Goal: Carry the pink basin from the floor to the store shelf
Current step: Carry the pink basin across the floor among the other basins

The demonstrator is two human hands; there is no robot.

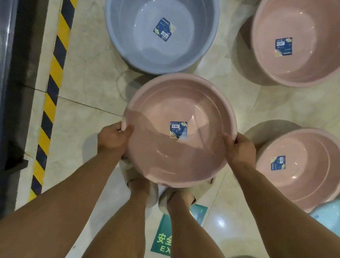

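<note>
The pink basin (179, 129) sits at the centre of the view, held between both hands above the person's feet and the pale tiled floor (85, 91). The left hand (113, 137) is closed on the basin's rim at about 8 o'clock, thumb hooked over the lip and fingers underneath. The right hand (241, 149) is clamped the same way on the rim at about 4 o'clock.

A blue sticker (178, 129) with a barcode lies on the basin's inner bottom; its print is too small to read.

From the held basin, a grey-blue basin (161, 27) stands at 12 o'clock, a large pink basin (307, 40) at 2 o'clock and a smaller pink basin (300, 168) at 3 o'clock, each with a similar blue sticker. A light blue basin (336, 213) shows at 4 o'clock.

A green floor sign (164, 240) at 6 o'clock reads "安全" and "EX", the rest hidden by a leg. Yellow-and-black hazard tape (55, 84) runs along the floor at 9 o'clock.
</note>
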